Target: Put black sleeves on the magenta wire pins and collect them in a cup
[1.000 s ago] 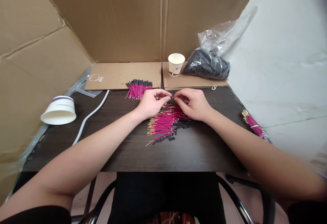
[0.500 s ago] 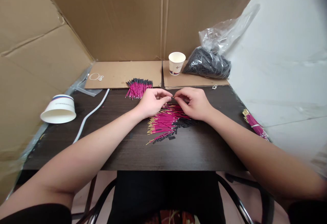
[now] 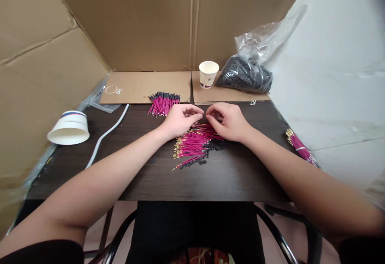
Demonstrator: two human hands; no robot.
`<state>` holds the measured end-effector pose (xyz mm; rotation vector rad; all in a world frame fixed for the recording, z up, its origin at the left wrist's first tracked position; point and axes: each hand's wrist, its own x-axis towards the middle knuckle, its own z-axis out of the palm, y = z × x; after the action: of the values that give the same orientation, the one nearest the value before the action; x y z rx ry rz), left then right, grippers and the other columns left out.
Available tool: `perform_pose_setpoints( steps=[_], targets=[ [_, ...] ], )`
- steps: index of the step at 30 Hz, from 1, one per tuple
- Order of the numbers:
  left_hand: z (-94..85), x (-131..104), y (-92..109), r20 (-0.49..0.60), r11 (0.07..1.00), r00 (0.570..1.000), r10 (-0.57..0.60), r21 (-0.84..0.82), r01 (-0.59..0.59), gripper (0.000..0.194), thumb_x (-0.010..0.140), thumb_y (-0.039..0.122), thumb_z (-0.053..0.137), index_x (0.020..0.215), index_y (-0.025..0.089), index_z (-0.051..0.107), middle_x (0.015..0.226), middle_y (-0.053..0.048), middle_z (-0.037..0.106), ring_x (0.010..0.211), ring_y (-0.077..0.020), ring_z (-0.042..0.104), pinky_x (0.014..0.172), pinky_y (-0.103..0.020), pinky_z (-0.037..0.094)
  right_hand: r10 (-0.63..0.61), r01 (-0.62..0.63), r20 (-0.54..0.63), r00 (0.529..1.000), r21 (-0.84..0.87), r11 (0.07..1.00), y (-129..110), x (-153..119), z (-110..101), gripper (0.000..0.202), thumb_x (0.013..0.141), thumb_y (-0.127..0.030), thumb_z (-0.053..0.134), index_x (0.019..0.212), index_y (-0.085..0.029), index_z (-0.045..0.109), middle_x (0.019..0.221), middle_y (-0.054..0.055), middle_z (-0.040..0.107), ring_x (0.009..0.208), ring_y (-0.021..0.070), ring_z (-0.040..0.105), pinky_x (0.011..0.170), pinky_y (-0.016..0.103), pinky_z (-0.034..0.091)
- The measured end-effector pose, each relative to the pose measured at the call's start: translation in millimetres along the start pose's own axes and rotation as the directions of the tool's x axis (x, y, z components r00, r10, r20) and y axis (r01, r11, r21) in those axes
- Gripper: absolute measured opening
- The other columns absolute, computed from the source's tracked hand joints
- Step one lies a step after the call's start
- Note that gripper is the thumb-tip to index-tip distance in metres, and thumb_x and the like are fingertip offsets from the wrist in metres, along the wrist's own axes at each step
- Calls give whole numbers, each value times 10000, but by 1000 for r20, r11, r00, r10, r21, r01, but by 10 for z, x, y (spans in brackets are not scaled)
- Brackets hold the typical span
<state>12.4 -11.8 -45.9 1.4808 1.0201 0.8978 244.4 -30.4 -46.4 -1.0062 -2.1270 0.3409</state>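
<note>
Both hands meet above a loose pile of magenta wires with gold ends (image 3: 194, 141). My left hand (image 3: 184, 120) is pinched at the fingertips on something too small to make out. Facing it, my right hand (image 3: 226, 120) is closed the same way, its fingertips almost touching the left ones. Short black sleeves (image 3: 218, 145) lie at the right side and lower edge of the pile. Behind my left hand is a bunch of magenta wires with black ends (image 3: 164, 104), partly on a cardboard sheet.
A paper cup (image 3: 208, 74) and a clear bag of black pieces (image 3: 246, 73) stand at the back. Another cup (image 3: 69, 128) and a white cable (image 3: 107, 134) are at left. A tied wire bundle (image 3: 300, 147) lies at the right edge.
Hardly anything differs. The tiny dark item visible between the fingertips earlier shows less now, and the whole view has shifted very slightly.
</note>
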Motion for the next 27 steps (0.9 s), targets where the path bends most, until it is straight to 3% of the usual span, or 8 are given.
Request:
perform_pose_setpoints(
  steps=[5, 11, 20, 27],
  targets=[
    [-41, -13, 12, 3, 999, 1000, 5, -44, -4, 390, 874, 143, 889, 1252, 97, 807, 1086, -145, 866, 805, -158, 773, 809, -348, 678, 50, -46, -96, 994, 50, 998, -21, 12, -18, 116, 1046, -261, 693, 972, -198, 756, 907, 48, 675, 740, 167, 537, 725, 339, 459],
    [-46, 2, -22, 14, 998, 999, 32, -54, -31, 330, 819, 120, 891, 1139, 102, 812, 1056, -137, 871, 925, -200, 815, 934, -407, 691, 163, -133, -147, 976, 193, 972, -26, 15, 30, 147, 1038, -329, 757, 989, -207, 825, 940, 55, 692, 776, 176, 602, 730, 349, 504],
    [11, -22, -47, 40, 991, 990, 137, -8, -137, 230, 864, 284, 935, 1026, 138, 862, 1013, -121, 882, 886, -208, 809, 932, -436, 688, 356, -285, -74, 931, 461, 840, -11, 43, 92, 289, 941, -480, 853, 984, -195, 868, 963, 78, 845, 813, 196, 721, 767, 362, 584],
    [29, -55, -21, 29, 981, 981, 192, -4, -192, 257, 891, 355, 939, 1033, 149, 879, 1018, -121, 890, 877, -216, 807, 876, -418, 677, 358, -301, -21, 933, 500, 812, -52, 48, 73, 449, 901, -631, 920, 969, -192, 858, 950, 81, 847, 838, 206, 735, 788, 362, 613]
  ],
)
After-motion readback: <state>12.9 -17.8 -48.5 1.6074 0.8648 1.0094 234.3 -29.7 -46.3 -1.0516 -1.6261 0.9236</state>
